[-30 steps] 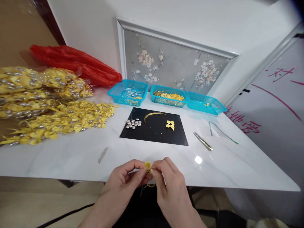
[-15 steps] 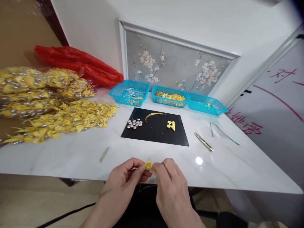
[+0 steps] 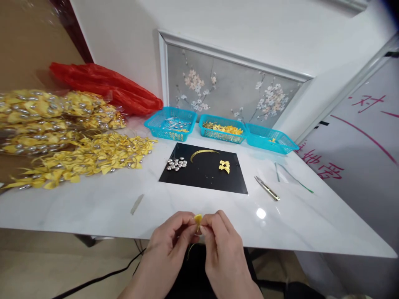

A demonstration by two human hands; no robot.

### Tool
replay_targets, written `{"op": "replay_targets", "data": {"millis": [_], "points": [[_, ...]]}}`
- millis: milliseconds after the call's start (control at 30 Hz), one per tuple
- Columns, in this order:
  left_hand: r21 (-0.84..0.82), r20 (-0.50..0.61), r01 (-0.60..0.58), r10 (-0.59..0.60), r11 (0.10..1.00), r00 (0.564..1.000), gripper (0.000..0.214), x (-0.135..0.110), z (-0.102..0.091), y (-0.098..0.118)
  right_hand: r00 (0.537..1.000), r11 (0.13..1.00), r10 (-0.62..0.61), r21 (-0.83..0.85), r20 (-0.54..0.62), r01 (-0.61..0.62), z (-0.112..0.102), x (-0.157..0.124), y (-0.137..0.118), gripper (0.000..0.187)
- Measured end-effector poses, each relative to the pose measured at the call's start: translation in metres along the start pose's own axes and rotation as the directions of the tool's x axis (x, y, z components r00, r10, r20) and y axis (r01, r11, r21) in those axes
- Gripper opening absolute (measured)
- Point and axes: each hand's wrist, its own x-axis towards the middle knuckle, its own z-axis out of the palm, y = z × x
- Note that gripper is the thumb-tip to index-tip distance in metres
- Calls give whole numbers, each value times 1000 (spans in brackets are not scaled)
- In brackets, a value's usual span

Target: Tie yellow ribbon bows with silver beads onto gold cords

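Note:
Both my hands meet at the near edge of the white table (image 3: 93,207). My left hand (image 3: 170,245) and my right hand (image 3: 220,249) pinch a small yellow ribbon bow (image 3: 197,218) between thumbs and fingertips. A thin gold wire (image 3: 190,249) hangs down from the bow below the table edge. Further out lies a black mat (image 3: 204,178) with a cluster of silver beads (image 3: 176,163), a curved bundle of gold wire (image 3: 202,152) and a few yellow bows (image 3: 224,166).
A heap of finished yellow bows (image 3: 87,158) and clear bags of them (image 3: 37,116) fill the left side, with a red plastic bag (image 3: 106,87) behind. Three blue baskets (image 3: 218,128) line the wall. Small snips (image 3: 266,188) lie right of the mat.
My hands have stayed together on the bow and shifted slightly right and down in view. The hanging wire now trails lower.

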Motion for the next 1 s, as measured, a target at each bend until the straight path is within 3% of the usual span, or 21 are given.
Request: {"op": "replay_targets", "data": {"millis": [167,433,600,733,867,1000], "points": [[67,49,-88,85,994,995,12,-3,2,1,998,989,40,141,-37,-35,6,-1,2,22],[246,38,-227,225,942,974,22,2,-2,-4,993,933,92,342,79,-113,3,0,4,20],[286,56,-269,264,920,963,26,2,0,-3,971,872,178,432,159,-230,2,2,8,23],[270,57,-242,235,932,970,25,4,1,-2,964,851,214,454,161,-264,3,3,9,22],[200,56,-144,135,969,989,23,9,-2,2,971,843,217,482,98,-237,2,4,4,19],[79,69,-16,10,997,998,18,13,-6,6,949,722,311,635,56,-274,-7,15,7,20]]}}
